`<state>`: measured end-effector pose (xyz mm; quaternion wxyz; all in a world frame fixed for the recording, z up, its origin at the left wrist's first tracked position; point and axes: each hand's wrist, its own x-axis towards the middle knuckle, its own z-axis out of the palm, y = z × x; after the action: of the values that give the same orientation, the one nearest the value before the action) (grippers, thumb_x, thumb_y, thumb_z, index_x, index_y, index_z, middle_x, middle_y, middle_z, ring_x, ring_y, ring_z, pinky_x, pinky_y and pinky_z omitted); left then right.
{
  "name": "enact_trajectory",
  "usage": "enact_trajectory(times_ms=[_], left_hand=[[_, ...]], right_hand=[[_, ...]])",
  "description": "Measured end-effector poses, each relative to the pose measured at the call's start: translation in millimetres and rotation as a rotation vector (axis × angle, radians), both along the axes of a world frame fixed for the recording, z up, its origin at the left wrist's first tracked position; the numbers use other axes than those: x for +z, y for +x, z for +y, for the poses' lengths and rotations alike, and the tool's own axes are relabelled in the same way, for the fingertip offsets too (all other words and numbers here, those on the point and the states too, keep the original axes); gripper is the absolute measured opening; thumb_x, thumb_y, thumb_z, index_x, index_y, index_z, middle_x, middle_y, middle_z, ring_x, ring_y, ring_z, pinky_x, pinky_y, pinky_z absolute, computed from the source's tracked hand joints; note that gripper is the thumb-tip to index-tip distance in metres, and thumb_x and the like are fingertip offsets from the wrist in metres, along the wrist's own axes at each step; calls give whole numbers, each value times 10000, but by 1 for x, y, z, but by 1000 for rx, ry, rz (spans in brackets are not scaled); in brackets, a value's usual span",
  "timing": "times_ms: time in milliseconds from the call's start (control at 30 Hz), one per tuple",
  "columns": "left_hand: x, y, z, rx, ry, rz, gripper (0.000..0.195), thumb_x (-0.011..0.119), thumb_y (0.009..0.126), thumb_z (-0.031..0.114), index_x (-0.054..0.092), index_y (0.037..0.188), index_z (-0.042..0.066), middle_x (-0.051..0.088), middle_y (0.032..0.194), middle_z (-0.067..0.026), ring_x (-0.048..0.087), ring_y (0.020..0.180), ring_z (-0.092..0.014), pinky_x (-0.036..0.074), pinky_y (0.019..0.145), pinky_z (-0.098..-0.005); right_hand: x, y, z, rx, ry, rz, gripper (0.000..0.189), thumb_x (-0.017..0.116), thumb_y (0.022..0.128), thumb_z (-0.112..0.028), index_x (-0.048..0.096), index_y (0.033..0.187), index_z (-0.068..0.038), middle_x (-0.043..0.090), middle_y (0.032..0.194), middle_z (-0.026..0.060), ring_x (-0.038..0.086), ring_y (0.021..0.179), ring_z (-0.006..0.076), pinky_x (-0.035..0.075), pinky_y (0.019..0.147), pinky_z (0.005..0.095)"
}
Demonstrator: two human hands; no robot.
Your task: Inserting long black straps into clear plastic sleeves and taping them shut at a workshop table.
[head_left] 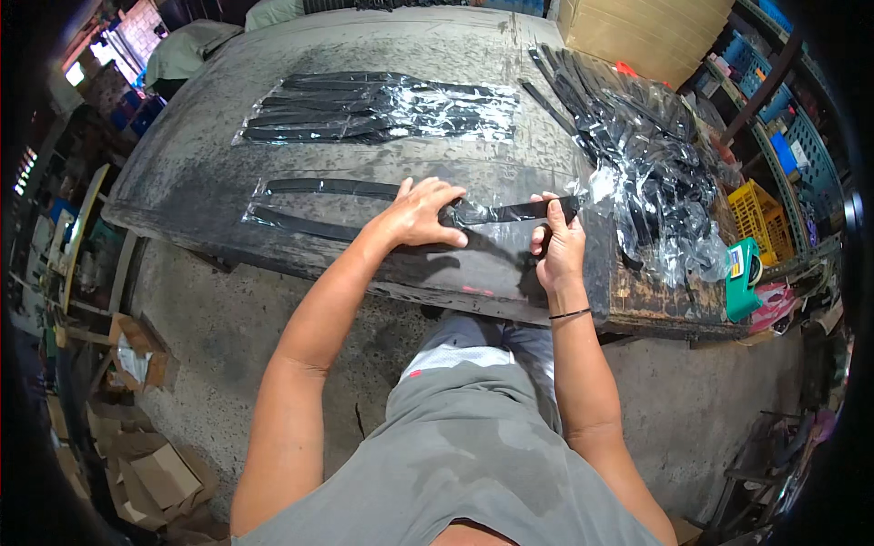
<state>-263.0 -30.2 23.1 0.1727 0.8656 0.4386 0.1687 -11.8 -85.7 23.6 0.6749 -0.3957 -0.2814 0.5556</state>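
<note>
A black strip in clear plastic film lies along the near part of the worn table, with a second dark strip below it. Over the right part of these strips rests my left hand, fingers spread, its fingertips touching the film. My right hand pinches the end of a black wrapped strip between thumb and fingers. Farther back lies a flat row of several black strips in clear film. A loose heap of similar wrapped strips is just right of my right hand.
The table has its near edge at my waist. A green tape dispenser stands at its right corner. Beyond are a yellow plastic crate, a large cardboard box and shelves with blue baskets. Cardboard boxes lie on the floor at left.
</note>
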Motion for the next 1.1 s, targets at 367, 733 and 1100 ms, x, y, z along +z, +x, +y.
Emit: enact_trajectory(times_ms=[367, 733, 1100], left_hand=[[-37, 8, -4, 10, 200, -108, 790, 809, 634, 524, 558, 1278, 141, 528, 1190, -115, 442, 1251, -346, 137, 1122, -646], [-29, 13, -4, 8, 140, -35, 670, 813, 641, 433, 568, 1206, 170, 518, 1144, -93, 468, 1203, -334, 148, 1115, -668], [-27, 13, -6, 12, 165, -49, 654, 804, 657, 418, 559, 1200, 146, 521, 1117, -91, 481, 1182, -331, 192, 1116, -644]], right_hand=[[-39, 6, -8, -53, -56, 222, 261, 621, 961, -267, 589, 1129, -69, 667, 1068, 100, 591, 625, 120, 430, 436, 224], [-42, 6, -12, -219, -81, 191, 240, 650, 944, -245, 595, 1082, -57, 637, 881, 47, 575, 615, 116, 426, 460, 234], [-47, 10, -10, -249, -104, 237, 160, 652, 946, -209, 561, 953, -77, 586, 792, 11, 573, 611, 126, 420, 462, 240]])
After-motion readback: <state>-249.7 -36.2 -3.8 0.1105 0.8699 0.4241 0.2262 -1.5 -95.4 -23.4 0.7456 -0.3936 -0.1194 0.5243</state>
